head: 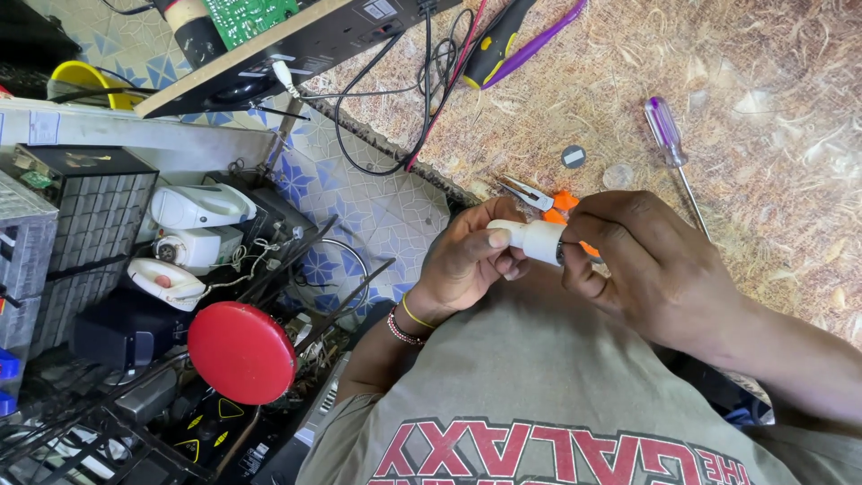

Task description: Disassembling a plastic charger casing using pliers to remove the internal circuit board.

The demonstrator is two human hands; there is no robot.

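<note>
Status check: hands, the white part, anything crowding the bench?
Left hand and right hand both grip the white cylindrical part. Orange-handled pliers lie just behind it. Purple screwdriver apart, untouched.

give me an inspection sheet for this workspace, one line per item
surface: rough brown fibre-board bench top, bare in patches, edged by blue patterned tiling
job's things: small white cylindrical part held between both hands
clutter: orange-handled pliers just behind the hands, purple-handled screwdriver, small grey disc, yellow-and-black tool handle
grippers: left hand grips the white part's end; right hand wraps its other end
cables: black wires loop across the bench edge from a dark case with a green circuit board
surroundings: red round stool, white irons, dark grilled boxes
</note>
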